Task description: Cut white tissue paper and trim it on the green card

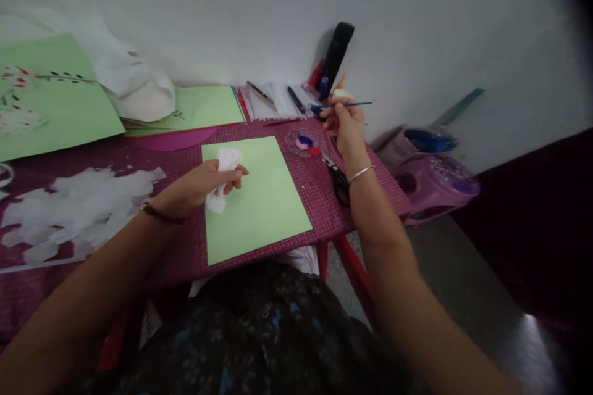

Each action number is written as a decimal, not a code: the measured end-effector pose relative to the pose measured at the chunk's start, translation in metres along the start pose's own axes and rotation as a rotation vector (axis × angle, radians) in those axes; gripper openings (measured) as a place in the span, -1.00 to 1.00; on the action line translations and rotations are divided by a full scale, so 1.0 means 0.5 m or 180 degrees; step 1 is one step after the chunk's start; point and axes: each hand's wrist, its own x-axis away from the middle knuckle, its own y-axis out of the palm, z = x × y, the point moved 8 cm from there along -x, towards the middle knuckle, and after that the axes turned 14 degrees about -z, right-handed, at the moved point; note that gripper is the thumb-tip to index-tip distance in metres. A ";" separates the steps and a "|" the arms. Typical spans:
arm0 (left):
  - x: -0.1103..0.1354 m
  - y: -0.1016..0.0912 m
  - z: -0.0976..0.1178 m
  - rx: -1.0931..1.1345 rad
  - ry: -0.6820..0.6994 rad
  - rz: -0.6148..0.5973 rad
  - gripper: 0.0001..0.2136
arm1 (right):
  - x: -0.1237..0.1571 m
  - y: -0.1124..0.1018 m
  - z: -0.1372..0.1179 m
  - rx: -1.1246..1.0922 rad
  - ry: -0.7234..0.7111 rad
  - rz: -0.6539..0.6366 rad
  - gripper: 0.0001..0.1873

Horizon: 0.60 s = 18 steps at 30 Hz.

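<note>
My left hand (215,180) is closed around a crumpled white tissue (228,159), held over the left part of a light green sheet of paper (264,203). Between the fingers of my right hand (347,123) is a thin blue paintbrush (356,103), raised near the table's back right corner. Its tip points left. Below and left of that hand sits a clear flower-shaped palette (293,147) with dark blue, pink and red paint. Black-handled scissors (339,182) lie beside my right forearm.
White tissue pieces (88,207) are heaped at the left. A painted green sheet (55,99) leans behind them. Pens (262,95) lie along the wall near a black upright object (336,55). A pink plastic stool (435,182) stands right of the table (370,210).
</note>
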 end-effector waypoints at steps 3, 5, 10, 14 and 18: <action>-0.006 0.027 -0.048 0.0380 -0.0257 -0.0316 -0.67 | 0.009 -0.005 -0.001 0.0775 0.0214 -0.0255 -0.87; -0.007 0.042 -0.069 0.0249 -0.0428 -0.0391 -0.66 | 0.028 0.003 0.001 0.1154 0.0332 -0.0800 -0.79; -0.015 0.062 -0.072 -0.0343 -0.0335 -0.0427 -0.66 | 0.102 -0.004 0.007 0.0886 0.0568 -0.1602 -0.70; -0.011 0.064 -0.067 -0.0334 -0.0323 -0.0413 -0.60 | 0.153 -0.014 0.015 0.0631 0.0647 -0.1654 -0.66; -0.005 0.064 -0.066 -0.0366 -0.0355 -0.0338 -0.59 | 0.172 -0.038 0.030 0.0011 0.0609 -0.1156 -0.64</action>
